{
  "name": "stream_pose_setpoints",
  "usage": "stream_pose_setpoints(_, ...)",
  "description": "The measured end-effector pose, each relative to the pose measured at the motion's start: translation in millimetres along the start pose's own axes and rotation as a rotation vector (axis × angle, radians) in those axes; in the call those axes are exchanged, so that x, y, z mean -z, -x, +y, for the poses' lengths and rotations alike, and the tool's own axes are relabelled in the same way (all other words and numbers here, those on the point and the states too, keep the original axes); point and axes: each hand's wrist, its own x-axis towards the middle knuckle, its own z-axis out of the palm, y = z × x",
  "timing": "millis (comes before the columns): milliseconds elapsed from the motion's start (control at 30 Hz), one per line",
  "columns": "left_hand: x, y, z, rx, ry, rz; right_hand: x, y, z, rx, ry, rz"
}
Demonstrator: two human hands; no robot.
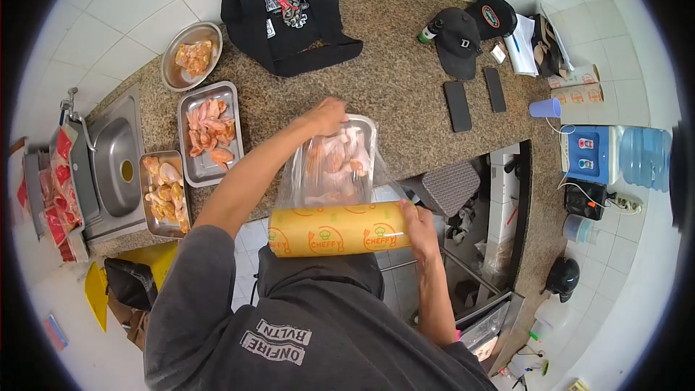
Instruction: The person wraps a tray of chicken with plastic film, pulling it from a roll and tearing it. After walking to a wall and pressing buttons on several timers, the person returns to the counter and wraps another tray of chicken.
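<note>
A wide roll of cling film (339,230) with a yellow printed core lies across the front of my body. My right hand (418,228) is closed around its right end. Clear film stretches from the roll over a metal tray (373,137) of raw chicken pieces (339,156) near the counter's front edge. My left hand (329,117) is closed at the far edge of that tray, pinching the film there. The exact grip of its fingertips is partly hidden.
To the left stand a tray of chicken wings (211,127), a tray of chicken pieces (165,192), a bowl (165,65) and a sink (119,148). A black cloth bag (289,25) lies behind. Phones (457,106), caps (457,43) and a water dispenser (586,153) are on the right.
</note>
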Motion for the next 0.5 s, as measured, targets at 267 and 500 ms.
stream_pose_setpoints(267, 69.8, -70.7, -3.6, -0.064, -0.154, 0.208, -13.3, -74.9, 5.9, -0.102, -0.033, -0.040)
stream_pose_setpoints(500, 74.1, -98.4, -13.2, -0.013, -0.012, 0.221, 9.4, -144.6, 21.9, -0.211, 0.190, -0.116)
